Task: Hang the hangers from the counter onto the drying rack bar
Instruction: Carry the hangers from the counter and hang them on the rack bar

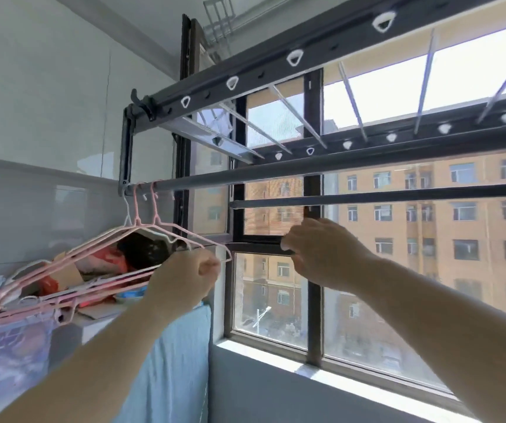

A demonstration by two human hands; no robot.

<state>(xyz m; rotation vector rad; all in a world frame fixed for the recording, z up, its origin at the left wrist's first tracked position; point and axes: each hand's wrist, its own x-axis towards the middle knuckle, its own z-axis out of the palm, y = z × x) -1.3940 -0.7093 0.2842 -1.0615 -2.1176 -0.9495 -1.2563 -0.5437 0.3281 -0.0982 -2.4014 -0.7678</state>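
With left hand (184, 279) at 7 o'clock, gripping hangers (137, 219) by shoulder tips, likely steadying hooks on the bar (276, 174) at 10 o'clock; right hand (322, 254), 4 o'clock, curled, contents unclear.

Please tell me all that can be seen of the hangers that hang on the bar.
The hangers are thin and pink and white, and look like coated wire. About three hooks sit over the left end of the grey bar. They hang tilted, with the right corners raised toward the window, where the left hand grips them.
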